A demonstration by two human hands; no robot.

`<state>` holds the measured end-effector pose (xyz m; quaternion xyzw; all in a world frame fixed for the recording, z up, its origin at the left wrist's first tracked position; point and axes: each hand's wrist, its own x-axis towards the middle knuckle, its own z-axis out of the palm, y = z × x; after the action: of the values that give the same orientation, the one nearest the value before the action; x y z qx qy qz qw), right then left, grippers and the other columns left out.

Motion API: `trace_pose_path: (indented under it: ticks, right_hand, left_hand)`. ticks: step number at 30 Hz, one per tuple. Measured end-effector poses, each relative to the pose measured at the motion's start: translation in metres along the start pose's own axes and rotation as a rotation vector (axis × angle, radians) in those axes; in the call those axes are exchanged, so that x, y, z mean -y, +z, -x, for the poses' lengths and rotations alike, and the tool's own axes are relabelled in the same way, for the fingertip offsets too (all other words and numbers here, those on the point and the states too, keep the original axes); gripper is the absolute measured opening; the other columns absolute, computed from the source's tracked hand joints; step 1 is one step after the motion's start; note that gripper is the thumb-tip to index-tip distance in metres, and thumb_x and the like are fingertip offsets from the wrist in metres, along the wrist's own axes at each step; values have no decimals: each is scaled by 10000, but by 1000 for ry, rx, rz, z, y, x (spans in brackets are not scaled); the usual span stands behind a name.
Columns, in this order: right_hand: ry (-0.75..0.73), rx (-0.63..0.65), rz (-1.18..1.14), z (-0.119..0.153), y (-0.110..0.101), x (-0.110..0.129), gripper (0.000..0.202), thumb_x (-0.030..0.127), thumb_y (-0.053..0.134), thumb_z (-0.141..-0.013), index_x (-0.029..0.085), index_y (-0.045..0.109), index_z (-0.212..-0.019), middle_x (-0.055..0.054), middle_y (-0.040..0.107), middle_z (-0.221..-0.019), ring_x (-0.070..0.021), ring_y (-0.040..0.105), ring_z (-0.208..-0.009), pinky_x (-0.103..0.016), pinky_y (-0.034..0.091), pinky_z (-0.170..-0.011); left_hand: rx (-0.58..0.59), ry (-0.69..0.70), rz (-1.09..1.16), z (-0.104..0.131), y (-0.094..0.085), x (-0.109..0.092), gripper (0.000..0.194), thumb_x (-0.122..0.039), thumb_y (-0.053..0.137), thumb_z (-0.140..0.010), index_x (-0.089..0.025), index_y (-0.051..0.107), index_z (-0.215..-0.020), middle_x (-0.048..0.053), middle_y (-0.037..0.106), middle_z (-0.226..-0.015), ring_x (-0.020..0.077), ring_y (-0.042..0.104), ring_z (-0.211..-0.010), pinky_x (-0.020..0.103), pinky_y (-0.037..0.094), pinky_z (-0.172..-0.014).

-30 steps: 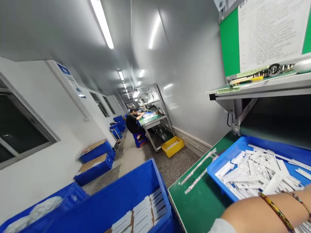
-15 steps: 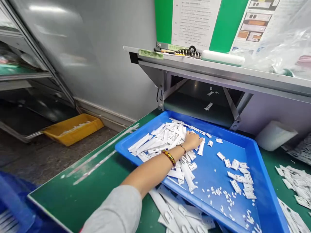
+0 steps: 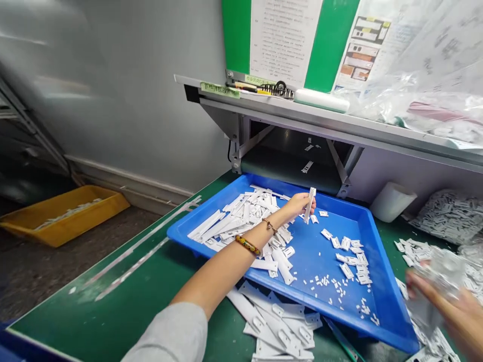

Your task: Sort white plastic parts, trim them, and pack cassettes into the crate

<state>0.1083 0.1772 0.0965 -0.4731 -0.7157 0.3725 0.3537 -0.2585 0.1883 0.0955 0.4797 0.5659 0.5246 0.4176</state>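
My left hand (image 3: 301, 202) is closed on a small white plastic strip (image 3: 310, 205), held upright above the far middle of the blue tray (image 3: 381, 251). Just left of it, a heap of white plastic strips (image 3: 241, 216) fills that side of the tray. Smaller white pieces (image 3: 354, 259) and tiny white bits lie at the tray's right. My right hand (image 3: 441, 296), smeared by motion, is beyond the tray's right edge; its fingers are round a greyish, see-through-looking thing (image 3: 447, 271) too blurred to name. Beneath that hand, white parts (image 3: 411, 251) lie on the green table.
More long white strips (image 3: 279, 322) lie in front of the tray. Behind it a dark conveyor belt (image 3: 290, 156) runs under a metal shelf (image 3: 256, 103). A white roll (image 3: 393, 202) and a bag of white parts (image 3: 445, 213) stand at right. A yellow bin (image 3: 64, 213) sits on the floor.
My left hand has risen a little from the heap with a white plastic strip in it. My right hand has come into view at the right. The view has turned right.
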Motion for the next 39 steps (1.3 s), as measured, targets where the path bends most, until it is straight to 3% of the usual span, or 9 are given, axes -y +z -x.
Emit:
trace_pose_path:
  ticks: [4, 7, 9, 12, 16, 22, 30, 34, 39]
  right_hand:
    - [-43, 143, -291, -22, 80, 56, 449, 627, 716, -711, 244, 577, -899, -62, 659, -726, -262, 637, -658, -422, 536, -630]
    - [-101, 209, -344, -8, 115, 89, 438, 627, 691, -743, 225, 561, -861, -32, 645, -716, -217, 610, -635, -361, 532, -614]
    - [-158, 238, -344, 17, 124, 97, 402, 607, 673, -773, 224, 570, -835, -27, 641, -723, -205, 608, -652, -342, 533, -636]
    - [-256, 281, -381, 63, 126, 94, 335, 539, 709, -770, 241, 570, -832, -14, 638, -751, -195, 613, -674, -319, 535, -646]
    - [-256, 233, -299, 107, 127, 78, 286, 439, 777, -717, 265, 580, -831, 16, 608, -700, -178, 568, -583, -301, 503, -549]
    - [-194, 77, -270, 133, 138, 45, 246, 438, 667, -786, 257, 521, -865, -28, 602, -805, -206, 586, -674, -350, 524, -613]
    - [-213, -107, -372, 149, 130, 26, 186, 347, 619, -856, 280, 453, -906, -17, 518, -784, -209, 547, -706, -373, 515, -640]
    - [-378, -410, -402, 153, 122, 15, 168, 291, 571, -880, 312, 408, -918, 14, 429, -762, -205, 484, -660, -383, 481, -634]
    - [-396, -484, -470, 150, 133, -3, 119, 266, 574, -863, 309, 478, -918, 15, 442, -822, -197, 489, -718, -354, 457, -690]
  left_hand:
    - [82, 89, 184, 45, 16, -35, 198, -294, 488, -925, -162, 502, -779, -23, 485, -675, 93, 457, -547, 244, 436, -579]
    - [142, 121, 271, 97, 33, -48, 187, -357, 507, -815, -171, 513, -798, -3, 484, -702, 107, 445, -583, 253, 401, -587]
    - [140, 116, 305, 138, 44, -50, 325, -455, 609, -741, -189, 545, -916, -15, 455, -706, 135, 453, -619, 270, 398, -597]
    - [120, 100, 280, 196, 60, -45, 625, -507, 769, -627, -220, 539, -1132, 56, 526, -973, 205, 520, -787, 341, 460, -707]
    - [115, 27, 325, 244, 87, -30, 793, -489, 822, -621, -262, 457, -1287, 117, 400, -1299, 328, 499, -1158, 435, 478, -956]
    - [-69, 38, 228, 256, 126, -4, 694, -430, 709, -736, -258, 392, -1329, 120, 329, -1354, 316, 332, -1350, 459, 372, -1127]
    - [-22, -5, 207, 254, 144, 4, 904, -552, 746, -669, -217, 323, -1395, 150, 281, -1366, 354, 288, -1339, 511, 271, -1161]
    - [100, 26, 218, 262, 160, 14, 931, -795, 483, -782, -224, 279, -1488, 154, 267, -1419, 378, 246, -1366, 541, 190, -1181]
    - [47, 68, 225, 257, 188, 39, 952, -872, 226, -797, -240, 348, -1499, 140, 355, -1398, 366, 334, -1306, 550, 247, -1159]
